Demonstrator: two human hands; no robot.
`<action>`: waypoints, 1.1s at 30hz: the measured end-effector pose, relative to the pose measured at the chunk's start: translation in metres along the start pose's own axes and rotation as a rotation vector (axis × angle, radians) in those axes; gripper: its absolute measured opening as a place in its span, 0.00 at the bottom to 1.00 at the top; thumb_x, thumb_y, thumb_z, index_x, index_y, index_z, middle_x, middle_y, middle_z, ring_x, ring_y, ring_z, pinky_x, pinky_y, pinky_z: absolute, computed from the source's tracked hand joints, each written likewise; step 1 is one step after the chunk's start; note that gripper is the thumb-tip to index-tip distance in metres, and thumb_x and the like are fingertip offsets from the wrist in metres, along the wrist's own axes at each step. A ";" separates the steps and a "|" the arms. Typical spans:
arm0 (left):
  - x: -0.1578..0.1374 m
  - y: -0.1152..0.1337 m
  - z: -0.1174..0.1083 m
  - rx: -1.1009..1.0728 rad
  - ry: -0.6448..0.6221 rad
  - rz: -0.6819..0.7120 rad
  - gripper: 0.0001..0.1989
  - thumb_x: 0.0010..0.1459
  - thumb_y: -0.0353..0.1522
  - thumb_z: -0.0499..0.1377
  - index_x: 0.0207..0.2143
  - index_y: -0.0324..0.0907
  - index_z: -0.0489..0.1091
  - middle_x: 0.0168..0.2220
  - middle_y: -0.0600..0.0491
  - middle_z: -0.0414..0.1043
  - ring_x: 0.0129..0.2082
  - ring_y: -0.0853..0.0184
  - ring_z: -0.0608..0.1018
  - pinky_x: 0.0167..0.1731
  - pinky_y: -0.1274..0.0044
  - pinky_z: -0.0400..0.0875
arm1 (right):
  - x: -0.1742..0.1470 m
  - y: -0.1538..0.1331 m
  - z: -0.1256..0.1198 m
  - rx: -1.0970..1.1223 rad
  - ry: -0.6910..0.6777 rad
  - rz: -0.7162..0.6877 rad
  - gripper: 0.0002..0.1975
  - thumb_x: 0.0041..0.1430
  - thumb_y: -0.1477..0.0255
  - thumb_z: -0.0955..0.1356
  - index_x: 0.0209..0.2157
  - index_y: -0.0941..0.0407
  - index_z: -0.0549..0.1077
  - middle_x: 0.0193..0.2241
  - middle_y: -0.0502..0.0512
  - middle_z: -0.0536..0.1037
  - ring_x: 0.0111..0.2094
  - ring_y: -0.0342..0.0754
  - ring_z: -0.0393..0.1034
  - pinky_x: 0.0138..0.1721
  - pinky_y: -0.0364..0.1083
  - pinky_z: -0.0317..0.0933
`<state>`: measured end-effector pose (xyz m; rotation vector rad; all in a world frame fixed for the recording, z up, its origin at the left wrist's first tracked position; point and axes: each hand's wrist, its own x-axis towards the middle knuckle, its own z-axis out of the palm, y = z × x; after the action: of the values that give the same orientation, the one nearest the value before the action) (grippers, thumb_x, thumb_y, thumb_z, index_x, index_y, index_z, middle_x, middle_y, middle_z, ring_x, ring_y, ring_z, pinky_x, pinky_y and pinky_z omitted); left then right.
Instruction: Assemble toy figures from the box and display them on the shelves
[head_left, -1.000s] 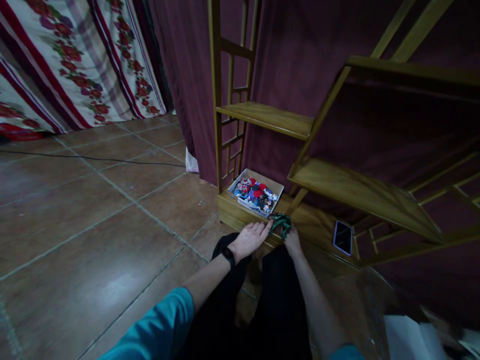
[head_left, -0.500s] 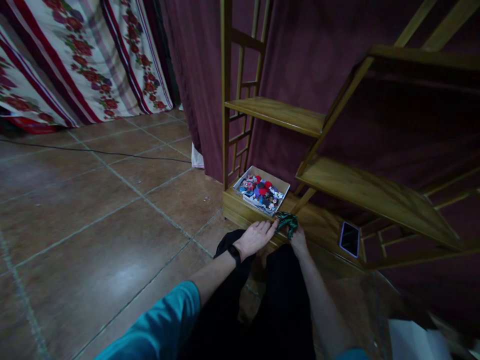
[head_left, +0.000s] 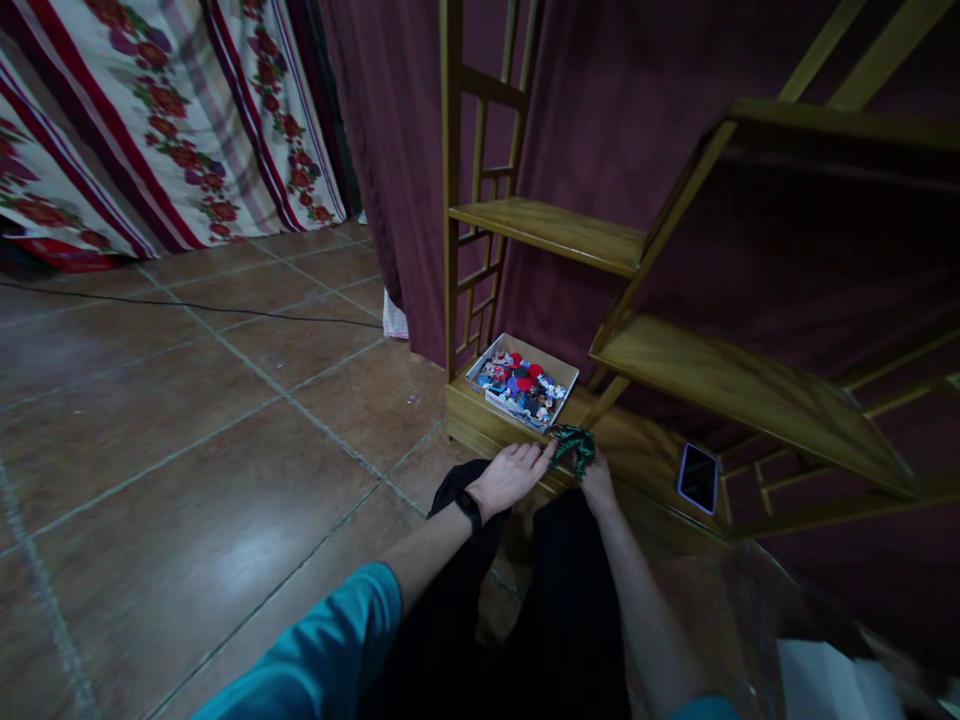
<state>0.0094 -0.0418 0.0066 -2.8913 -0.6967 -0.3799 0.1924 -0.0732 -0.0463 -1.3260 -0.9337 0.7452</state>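
Note:
A shiny dark-green crumpled piece [head_left: 574, 447], like gathered fabric, is held low in front of the shelf, just above my knees. My right hand [head_left: 598, 482] grips it from the right, partly hidden behind it. On the other side, the fingertips of my left hand [head_left: 517, 474] are closed at its left edge; the thumb is out of sight. Just beyond the hands stands an open cardboard box [head_left: 562, 372] on the lowest board. Small red, purple, black, blue and white pieces [head_left: 523, 384] fill it, too small to name.
The wooden shelf unit [head_left: 555, 232] has staggered boards and slanted bars close above the hands. A phone [head_left: 698, 478] lies on the low board at right. A black cable [head_left: 187, 302] crosses the tiled floor [head_left: 225, 450]. Something white [head_left: 817, 680] sits at lower right.
The view has shifted very slightly. Both hands and the green piece stay in nearly the same place.

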 end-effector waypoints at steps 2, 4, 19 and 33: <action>0.000 0.000 0.001 -0.002 0.000 0.002 0.25 0.60 0.23 0.39 0.60 0.36 0.39 0.44 0.43 0.65 0.45 0.66 0.69 0.42 0.74 0.63 | 0.000 0.000 -0.001 -0.012 0.001 -0.011 0.17 0.44 0.63 0.68 0.37 0.56 0.72 0.35 0.56 0.77 0.37 0.51 0.71 0.42 0.51 0.63; 0.000 0.000 0.001 -0.001 -0.001 0.002 0.25 0.60 0.23 0.39 0.60 0.36 0.39 0.44 0.43 0.65 0.45 0.66 0.69 0.42 0.74 0.63 | 0.000 -0.001 -0.001 -0.014 -0.009 -0.020 0.17 0.45 0.64 0.68 0.37 0.56 0.72 0.36 0.56 0.77 0.37 0.51 0.70 0.42 0.51 0.63; 0.001 -0.001 0.012 -0.107 0.049 -0.045 0.26 0.59 0.24 0.42 0.60 0.37 0.41 0.41 0.46 0.66 0.42 0.66 0.70 0.42 0.73 0.64 | 0.003 0.006 -0.005 -0.033 -0.054 0.043 0.19 0.43 0.63 0.69 0.38 0.56 0.70 0.36 0.56 0.77 0.35 0.50 0.71 0.36 0.47 0.65; 0.007 -0.008 0.022 -0.380 0.055 -0.238 0.12 0.62 0.33 0.41 0.43 0.40 0.60 0.35 0.49 0.68 0.34 0.68 0.74 0.35 0.76 0.67 | 0.006 0.018 -0.003 -0.002 -0.058 0.110 0.15 0.42 0.68 0.69 0.35 0.55 0.68 0.35 0.54 0.75 0.32 0.47 0.71 0.25 0.44 0.67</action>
<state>0.0167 -0.0272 -0.0122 -3.1351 -1.0680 -0.6867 0.1990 -0.0668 -0.0634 -1.3722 -0.9125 0.8717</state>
